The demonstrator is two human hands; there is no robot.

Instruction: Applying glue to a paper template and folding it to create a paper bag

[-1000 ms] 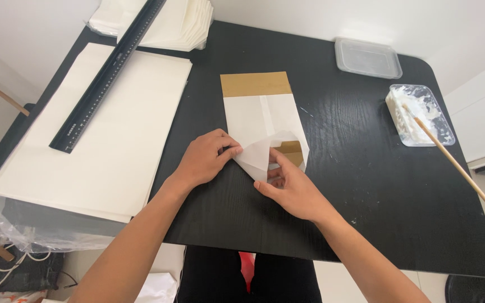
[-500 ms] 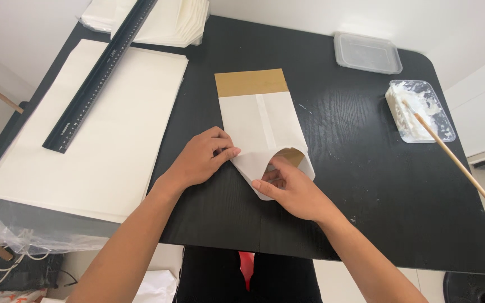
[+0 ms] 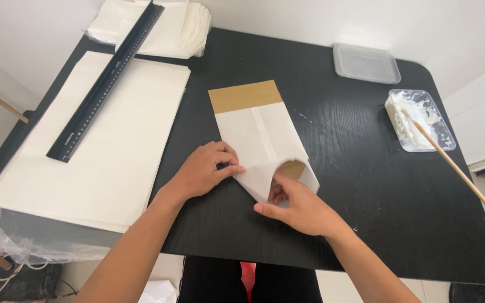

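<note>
At the far left a stack of large cream sheets (image 3: 102, 163) lies on the black table (image 3: 366, 185), with a long black ruler (image 3: 105, 84) resting slantwise across its upper part. Behind it, at the table's back edge, sits a pile of folded white paper (image 3: 181, 33). Near the middle, the left hand (image 3: 206, 171) lies flat on the table, fingers curled together, their tips pressing the left edge of a white paper bag (image 3: 259, 134). The bag lies flat at the table's centre, a brown band at its far end and its near end folded open into a point. The right hand (image 3: 301, 207) holds that near end, thumb stretched out on the table and fingers tucked under the lifted flap. Farther right stand a clear lidded box (image 3: 366, 63) and a clear tray of white paste (image 3: 419, 120), with a wooden stick (image 3: 456, 167) leaning from it.
</note>
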